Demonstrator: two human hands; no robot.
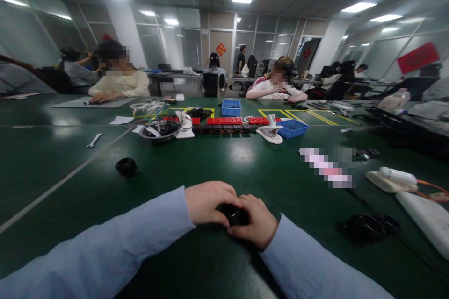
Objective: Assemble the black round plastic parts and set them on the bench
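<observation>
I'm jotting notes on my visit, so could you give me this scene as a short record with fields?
Left hand: fingers around a small black object
Right hand: on the same object, from the other side
Surface: green table
Off to the left: round black item, wrench
Off to the right: black coiled cable
Farther ahead: white clip beside a blue basket
</observation>
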